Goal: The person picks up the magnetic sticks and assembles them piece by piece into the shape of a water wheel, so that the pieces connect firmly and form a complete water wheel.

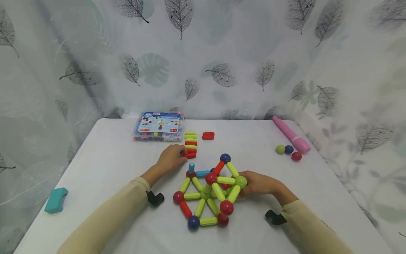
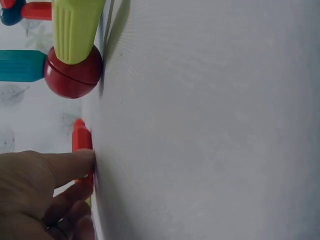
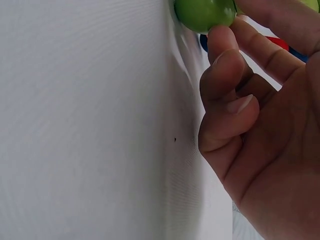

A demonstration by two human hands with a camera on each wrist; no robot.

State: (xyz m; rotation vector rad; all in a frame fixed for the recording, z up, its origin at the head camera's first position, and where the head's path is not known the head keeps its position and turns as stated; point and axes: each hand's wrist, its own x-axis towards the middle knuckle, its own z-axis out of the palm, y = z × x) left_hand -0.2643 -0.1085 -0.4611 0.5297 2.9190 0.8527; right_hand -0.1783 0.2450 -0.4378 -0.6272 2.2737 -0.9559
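Left hand (image 1: 171,158) now, thumb and finger pinching a short red plastic stick (image 1: 191,155) at the row's (image 1: 191,143) near end; best lifted clear of its neighbours. Right hand (image 1: 261,184), fingers curled, grips the multicoloured ball-and-stick frame (image 1: 205,194) on the white-covered table (image 1: 95,158): steady, light pressure.

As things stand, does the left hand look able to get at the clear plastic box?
Probably yes: the left hand is just in front of the box, with nothing standing between them. It pinches a red stick, though, so it would likely have to let go first.
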